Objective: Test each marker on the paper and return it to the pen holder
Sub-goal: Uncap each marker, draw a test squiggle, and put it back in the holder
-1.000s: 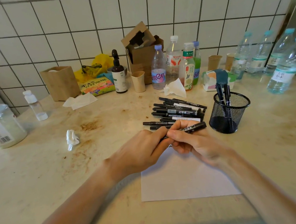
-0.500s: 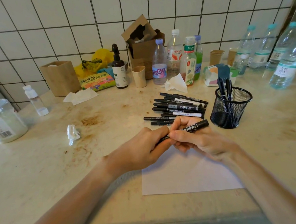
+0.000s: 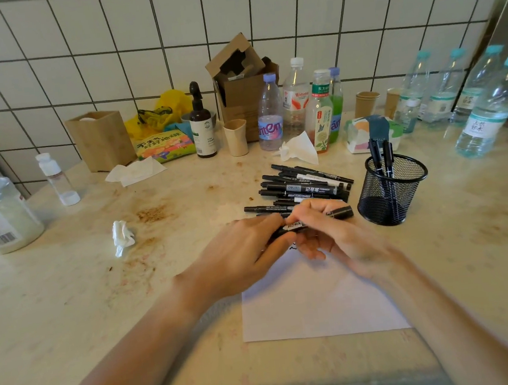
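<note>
Both hands meet over the far edge of the paper [image 3: 319, 304], each pinching one black marker [image 3: 314, 221] that lies level between them: the left hand [image 3: 246, 255] curls round its near-left end, the right hand [image 3: 328, 235] grips the middle, and the capped right end pokes out toward the holder [image 3: 392, 190]. Whether the left end's cap is on or off I cannot tell; the fingers hide it. A small dark squiggle [image 3: 292, 247] shows on the paper just under the hands, so some testing seems done. Two markers [image 3: 381, 156] stand in the holder on the right. A pile [image 3: 305, 187] of about ten lies just beyond the hands, so most of the job looks left.
</note>
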